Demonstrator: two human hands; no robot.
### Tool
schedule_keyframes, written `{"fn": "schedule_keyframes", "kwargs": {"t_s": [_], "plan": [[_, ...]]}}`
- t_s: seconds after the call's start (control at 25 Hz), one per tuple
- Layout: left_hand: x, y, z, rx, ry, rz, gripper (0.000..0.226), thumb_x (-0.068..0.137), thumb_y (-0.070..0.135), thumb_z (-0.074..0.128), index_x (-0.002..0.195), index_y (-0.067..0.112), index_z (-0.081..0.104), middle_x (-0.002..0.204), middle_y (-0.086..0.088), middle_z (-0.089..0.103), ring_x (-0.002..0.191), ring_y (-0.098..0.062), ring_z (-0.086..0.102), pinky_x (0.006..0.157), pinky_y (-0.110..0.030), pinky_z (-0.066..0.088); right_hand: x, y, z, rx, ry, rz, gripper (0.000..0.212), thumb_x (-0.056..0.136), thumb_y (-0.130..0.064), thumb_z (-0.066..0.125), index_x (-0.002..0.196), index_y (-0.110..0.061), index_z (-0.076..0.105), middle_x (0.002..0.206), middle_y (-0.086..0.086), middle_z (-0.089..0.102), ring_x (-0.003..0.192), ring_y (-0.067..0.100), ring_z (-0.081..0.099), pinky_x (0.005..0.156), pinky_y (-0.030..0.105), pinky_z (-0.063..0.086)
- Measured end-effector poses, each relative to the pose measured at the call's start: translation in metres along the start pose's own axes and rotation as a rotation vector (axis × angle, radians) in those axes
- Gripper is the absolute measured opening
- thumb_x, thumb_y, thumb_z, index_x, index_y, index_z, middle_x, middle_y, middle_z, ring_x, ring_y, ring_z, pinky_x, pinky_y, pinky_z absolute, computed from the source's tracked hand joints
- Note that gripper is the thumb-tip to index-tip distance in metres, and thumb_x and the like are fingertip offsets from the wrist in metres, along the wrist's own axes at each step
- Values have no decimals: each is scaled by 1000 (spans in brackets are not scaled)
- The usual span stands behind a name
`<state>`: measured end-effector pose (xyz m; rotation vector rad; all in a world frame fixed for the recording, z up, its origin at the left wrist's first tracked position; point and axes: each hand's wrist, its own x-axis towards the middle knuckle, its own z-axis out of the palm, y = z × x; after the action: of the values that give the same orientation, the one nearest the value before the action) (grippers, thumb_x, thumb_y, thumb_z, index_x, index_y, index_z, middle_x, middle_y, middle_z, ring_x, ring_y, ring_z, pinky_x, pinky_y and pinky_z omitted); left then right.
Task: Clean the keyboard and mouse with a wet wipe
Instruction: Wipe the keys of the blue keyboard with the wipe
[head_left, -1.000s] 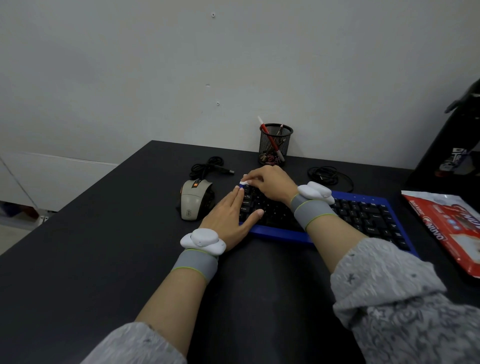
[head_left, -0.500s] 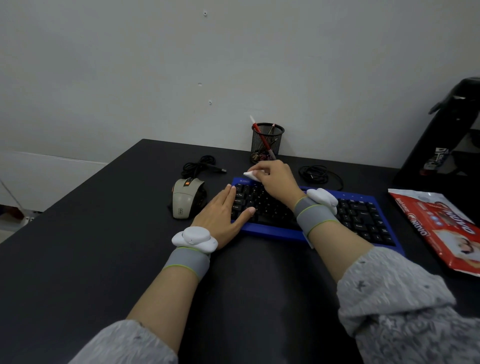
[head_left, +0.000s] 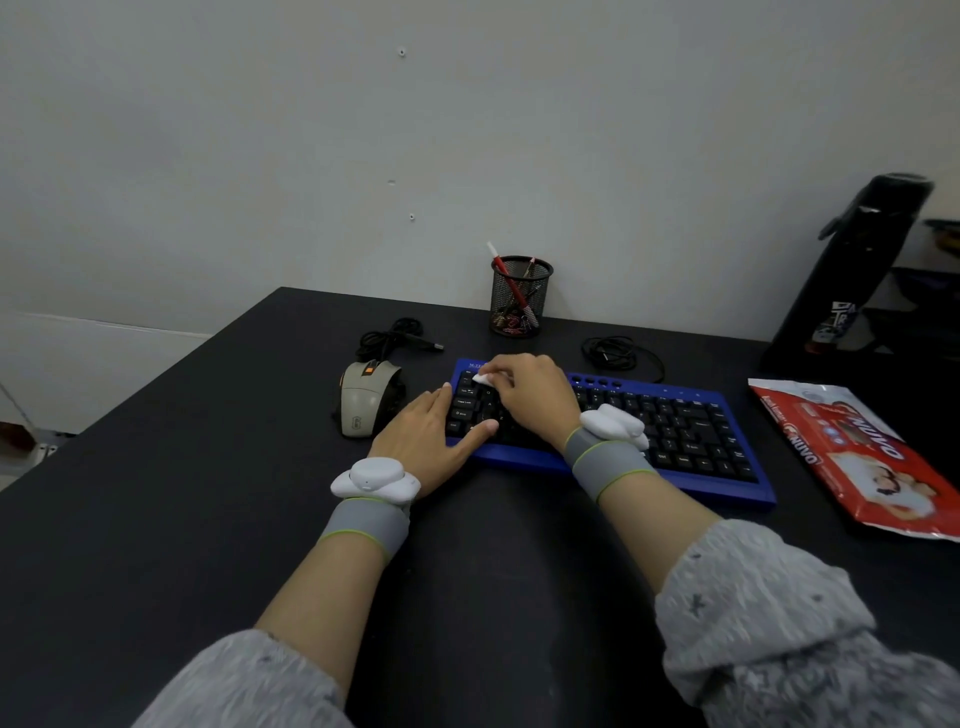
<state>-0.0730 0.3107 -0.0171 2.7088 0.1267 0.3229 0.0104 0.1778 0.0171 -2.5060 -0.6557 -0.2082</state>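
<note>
With my right hand (head_left: 530, 395) pinching the wet wipe (head_left: 484, 380) and my left hand (head_left: 426, 441) flat, its grip apart, bracing the keyboard (head_left: 727, 483), I fear hard rubbing could snag a keycap.

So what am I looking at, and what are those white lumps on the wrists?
This picture comes from a camera worn on a person's head, looking down at their own arms. The white lumps sit on grey wristbands; what they do I can't tell. The right hand pinches a small white wipe on the blue keyboard. The left hand lies flat, steadying its end. On the black desk are also a grey mouse, a mesh pen cup and a red packet.
</note>
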Motion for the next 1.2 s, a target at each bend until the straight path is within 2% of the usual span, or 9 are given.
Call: {"fn": "schedule_keyframes", "kwargs": {"t_s": [0.16,0.4,0.72,0.88,1.2], "plan": [[-6,-1,-5,-44,-85,-2,86,85,66,43,150,18,15,153,-4,30,141,-19,26,110,-28,24,-1,0,-4,5,-89,-5,27,95,-27,50,116,-23,66,121,6,66,115,25,56,97,38,46],[-16,-12,-12,-68,-162,49,85,86,64,43,151,21,7,158,1,14,145,-15,13,114,-26,13,4,-5,0,2,-118,-1,29,96,-27,49,120,-23,63,126,7,63,119,27,53,100,40,44],[-21,-11,-13,-77,-114,85,87,84,65,46,150,20,12,157,0,21,144,-14,16,113,-27,16,9,-16,9,-35,-99,-12,28,96,-24,46,118,-21,64,124,10,63,117,30,54,96,41,45],[-20,-12,-13,-68,-115,82,88,83,66,45,150,20,12,157,0,21,144,-14,17,114,-27,17,11,-17,10,-83,-70,2,27,96,-25,44,113,-23,65,117,13,64,109,33,56,88,40,47],[-19,-12,-11,-67,-130,63,95,78,71,49,150,21,13,157,2,20,144,-14,17,113,-29,19,4,-10,6,28,-117,-13,27,96,-25,48,116,-23,66,126,4,63,117,25,55,99,40,44]]}}
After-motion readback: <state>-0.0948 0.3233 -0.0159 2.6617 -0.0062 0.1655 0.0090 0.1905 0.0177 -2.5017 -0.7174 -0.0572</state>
